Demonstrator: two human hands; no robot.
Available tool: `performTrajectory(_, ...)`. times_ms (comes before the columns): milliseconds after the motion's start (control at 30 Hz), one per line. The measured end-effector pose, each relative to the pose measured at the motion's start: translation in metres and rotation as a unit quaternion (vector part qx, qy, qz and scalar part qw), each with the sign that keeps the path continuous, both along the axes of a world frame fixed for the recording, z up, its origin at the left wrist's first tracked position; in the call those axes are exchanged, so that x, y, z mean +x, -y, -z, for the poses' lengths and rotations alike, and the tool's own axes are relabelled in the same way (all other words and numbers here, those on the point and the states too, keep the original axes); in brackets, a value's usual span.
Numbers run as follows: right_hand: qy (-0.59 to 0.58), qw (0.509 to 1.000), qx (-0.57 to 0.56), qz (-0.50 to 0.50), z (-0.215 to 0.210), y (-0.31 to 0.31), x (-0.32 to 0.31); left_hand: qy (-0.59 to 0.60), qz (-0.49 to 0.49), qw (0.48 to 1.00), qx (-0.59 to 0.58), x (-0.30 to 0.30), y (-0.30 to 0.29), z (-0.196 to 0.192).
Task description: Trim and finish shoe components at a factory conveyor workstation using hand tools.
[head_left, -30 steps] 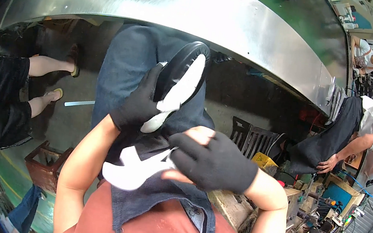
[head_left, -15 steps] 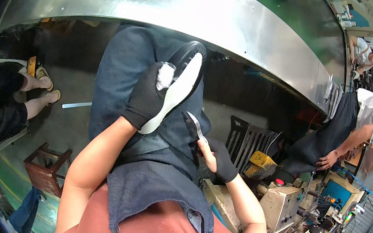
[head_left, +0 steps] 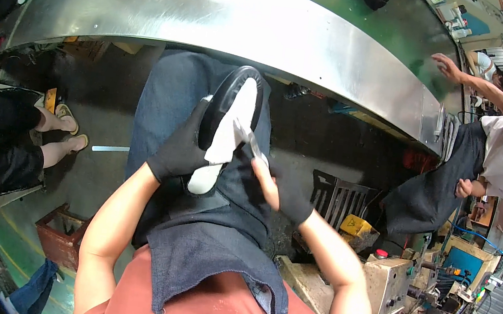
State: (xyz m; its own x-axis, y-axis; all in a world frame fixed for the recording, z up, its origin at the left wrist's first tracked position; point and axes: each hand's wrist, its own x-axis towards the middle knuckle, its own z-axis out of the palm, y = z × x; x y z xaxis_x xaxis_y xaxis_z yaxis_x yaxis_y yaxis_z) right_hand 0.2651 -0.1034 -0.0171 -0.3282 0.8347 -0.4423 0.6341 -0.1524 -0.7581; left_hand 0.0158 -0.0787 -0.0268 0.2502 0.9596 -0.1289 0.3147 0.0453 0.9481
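My left hand, in a black glove, grips a shoe sole that is black on the outside and white on the inside, held upright over my lap. My right hand, in a black glove with bare fingertips, holds a small metal blade whose tip touches the white inner edge of the sole. A dark denim apron covers my lap and chest below the hands.
A curved steel conveyor edge with a green top runs across above. A person in a white shirt and dark apron works at the right. A seated person's legs show at the left. A grey crate and machines stand at the lower right.
A white cut-out strip that my right hand held a second ago is gone. My right hand has come up with the blade to the sole's edge; the sole stayed in my left hand.
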Motion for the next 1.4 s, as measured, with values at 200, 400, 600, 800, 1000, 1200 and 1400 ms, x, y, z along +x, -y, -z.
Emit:
performTrajectory(200, -0.114, 0.957, -0.101, 0.249, 0.036, 0.106, -0.001, 0.006, -0.036, 0.998, -0.049, 0.004, 0.006, 0.003)
performTrajectory(400, -0.199, 0.912, -0.181, 0.310, 0.037, 0.090, -0.007, 0.149, -0.055, 0.986, -0.044, 0.002, -0.161, -0.040)
performTrajectory(600, -0.206, 0.915, -0.192, 0.290, 0.036, 0.083, 0.006, 0.026, 0.003, 0.951, 0.308, 0.069, -0.166, -0.077)
performTrajectory(800, -0.194, 0.922, -0.177, 0.283, 0.019, 0.084, 0.001, -0.027, -0.014, 0.995, 0.097, 0.021, -0.007, -0.013)
performTrajectory(1000, -0.185, 0.938, -0.187, 0.226, 0.003, 0.094, -0.003, 0.238, -0.187, 0.948, -0.098, -0.013, 0.006, -0.003)
performTrajectory(1200, -0.138, 0.940, -0.144, 0.276, 0.040, 0.096, -0.012, 0.189, -0.131, 0.968, -0.098, -0.002, -0.056, -0.037)
performTrajectory(1400, 0.023, 0.973, 0.176, 0.147, 0.122, 0.053, -0.017, 0.107, -0.038, 0.990, 0.078, -0.054, -0.199, -0.050)
